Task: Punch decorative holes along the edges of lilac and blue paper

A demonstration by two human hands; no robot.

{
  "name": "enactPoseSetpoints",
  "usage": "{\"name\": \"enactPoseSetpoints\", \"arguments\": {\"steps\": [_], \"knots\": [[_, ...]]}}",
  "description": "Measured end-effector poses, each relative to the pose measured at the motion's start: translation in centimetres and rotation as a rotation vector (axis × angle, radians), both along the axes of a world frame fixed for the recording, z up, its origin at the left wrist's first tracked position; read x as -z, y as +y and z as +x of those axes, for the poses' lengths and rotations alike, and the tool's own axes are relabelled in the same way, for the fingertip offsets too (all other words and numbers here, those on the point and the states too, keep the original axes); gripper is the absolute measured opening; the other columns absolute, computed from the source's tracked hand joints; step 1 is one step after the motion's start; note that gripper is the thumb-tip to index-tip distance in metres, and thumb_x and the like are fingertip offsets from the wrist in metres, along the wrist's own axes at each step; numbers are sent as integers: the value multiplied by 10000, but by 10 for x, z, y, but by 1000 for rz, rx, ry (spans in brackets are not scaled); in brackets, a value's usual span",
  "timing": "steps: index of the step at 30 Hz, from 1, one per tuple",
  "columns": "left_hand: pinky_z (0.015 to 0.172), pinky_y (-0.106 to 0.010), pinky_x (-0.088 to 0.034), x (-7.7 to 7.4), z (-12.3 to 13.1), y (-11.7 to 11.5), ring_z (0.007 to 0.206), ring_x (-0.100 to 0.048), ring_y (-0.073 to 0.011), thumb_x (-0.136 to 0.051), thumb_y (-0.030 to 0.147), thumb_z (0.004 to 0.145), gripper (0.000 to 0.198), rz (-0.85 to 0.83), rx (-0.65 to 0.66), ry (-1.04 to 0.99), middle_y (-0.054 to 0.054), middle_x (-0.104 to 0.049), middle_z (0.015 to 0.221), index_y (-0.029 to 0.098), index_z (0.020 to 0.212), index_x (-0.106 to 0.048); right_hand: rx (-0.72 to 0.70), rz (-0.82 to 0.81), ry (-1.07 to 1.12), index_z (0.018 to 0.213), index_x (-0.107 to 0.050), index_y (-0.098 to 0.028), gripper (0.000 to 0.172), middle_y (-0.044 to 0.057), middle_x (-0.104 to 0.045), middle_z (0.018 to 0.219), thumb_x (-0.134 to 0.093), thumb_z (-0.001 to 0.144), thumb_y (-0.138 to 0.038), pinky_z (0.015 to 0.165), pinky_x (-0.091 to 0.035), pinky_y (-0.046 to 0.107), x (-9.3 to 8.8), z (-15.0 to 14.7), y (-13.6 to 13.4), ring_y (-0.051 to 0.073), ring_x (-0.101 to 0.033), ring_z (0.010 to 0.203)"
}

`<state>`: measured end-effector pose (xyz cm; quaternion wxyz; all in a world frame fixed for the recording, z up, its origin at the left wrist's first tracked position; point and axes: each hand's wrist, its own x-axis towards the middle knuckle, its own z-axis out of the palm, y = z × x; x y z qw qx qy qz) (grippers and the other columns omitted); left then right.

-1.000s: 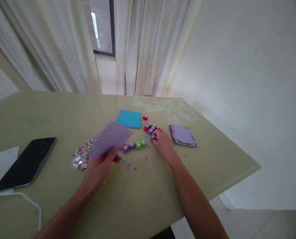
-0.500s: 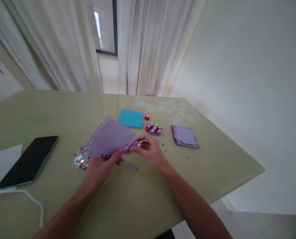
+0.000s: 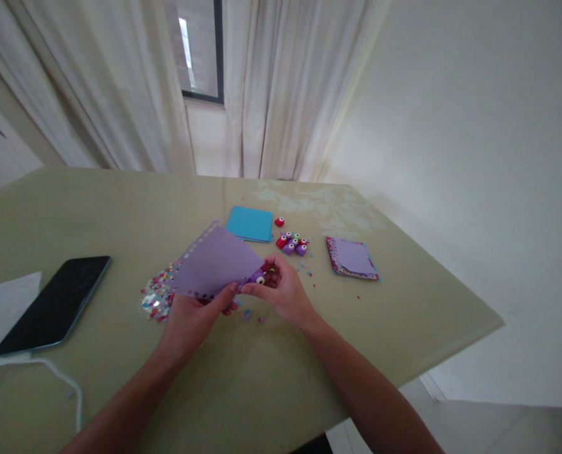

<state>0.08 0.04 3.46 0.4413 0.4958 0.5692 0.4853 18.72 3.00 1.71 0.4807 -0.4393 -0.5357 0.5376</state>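
My left hand [image 3: 193, 318] pinches a purple sheet of paper [image 3: 219, 261] by its near edge, thumb on top. Rows of small punched holes run along the sheet's left and near edges. In the fingers of my right hand [image 3: 285, 290] is a small purple craft punch [image 3: 258, 276] with a white eye-like button. It sits at the right corner of the sheet, partly covered by the paper and fingers. Beyond that hand stands a cluster of red, purple and green punches [image 3: 292, 244], with one red punch [image 3: 279, 222] apart behind them.
Blue paper [image 3: 249, 224] lies at the back, and a stack of punched sheets [image 3: 354, 258] at the right. Paper confetti [image 3: 160, 296] is heaped left of my hands, with loose bits about. A black tablet [image 3: 56, 306], white paper [image 3: 6, 293] and a white cable [image 3: 67, 378] occupy the left.
The purple sheet has shifted slightly right, and its right corner now covers more of the punch. My right hand has closed in a little toward the left hand.
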Motion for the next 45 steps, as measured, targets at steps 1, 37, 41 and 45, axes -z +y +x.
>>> {"name": "enactPoseSetpoints", "arguments": {"steps": [1,37,41,45], "knots": [[527,-291,-594,0,0,0,540,-723,-214,-794,498,736,313,8,-2,4,-32,-754,621,192,734,-728,-2,4,-10,949,-615,-221,564,-26,-686,830,-1028,622,-425,621,-473,271,0,0,-1,142,-617,692],[515,-298,-575,9,-3,0,531,-697,-206,-793,475,764,272,-48,146,21,-19,-751,644,212,805,-737,-153,-210,86,756,-668,-197,568,-49,-497,663,-884,707,-720,580,-235,286,-1,7,8,112,-341,598],[514,-311,-586,-1,2,-2,515,-685,-207,-792,483,728,274,-69,144,-22,-14,-731,621,224,760,-711,-166,-224,78,748,-651,-199,591,-46,-488,659,-872,702,-745,565,-227,286,-1,6,7,111,-345,591],[524,-319,-595,-5,3,-2,530,-694,-212,-796,484,705,268,-77,134,-38,-27,-746,649,232,749,-715,-165,-211,77,748,-642,-203,592,-46,-486,656,-872,699,-747,562,-226,281,0,4,6,111,-339,591]]}}
